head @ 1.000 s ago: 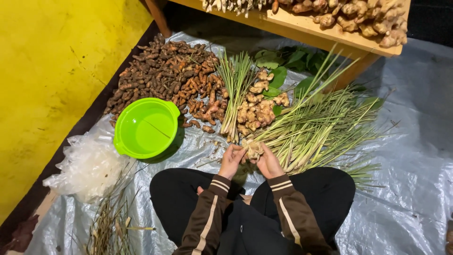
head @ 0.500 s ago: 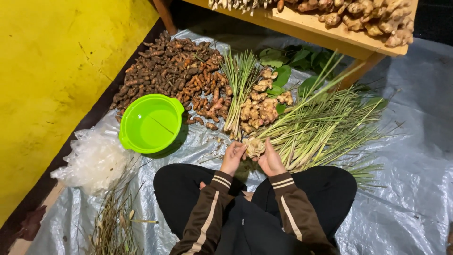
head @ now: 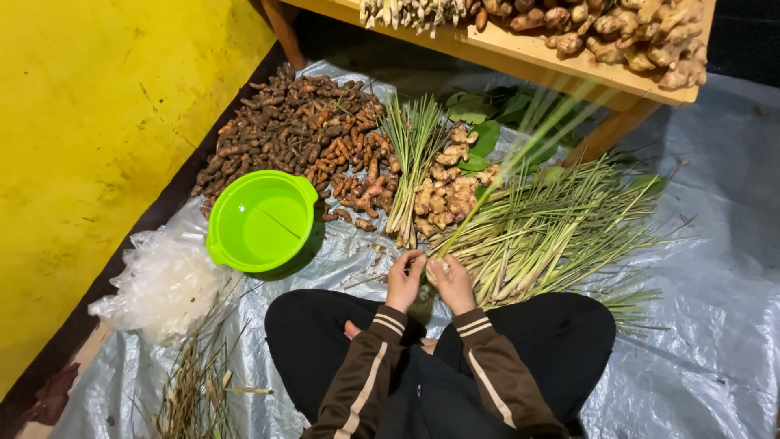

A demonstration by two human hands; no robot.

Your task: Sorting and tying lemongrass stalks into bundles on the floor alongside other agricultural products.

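I sit cross-legged on a plastic sheet (head: 715, 268). My left hand (head: 404, 281) and my right hand (head: 453, 284) meet just in front of my knees, both closed on the base of one lemongrass stalk (head: 508, 175). The stalk slants up and to the right, blurred by motion, over the big pile of lemongrass (head: 569, 236) right of my hands. What else lies between my fingers is hidden.
A green plastic basin (head: 260, 221) stands left of my hands. Behind it lie a heap of dark turmeric roots (head: 301, 138), a lemongrass bundle (head: 410, 158), ginger pieces (head: 443, 191) and green leaves (head: 487, 122). A wooden bench (head: 569, 61) carries more roots. Plastic bags (head: 162, 284) and dry trimmings (head: 199, 382) lie left.
My hands have shifted slightly and now hold a long stalk raised up to the right, where before only a pale stub showed between them. The view has drifted a little.
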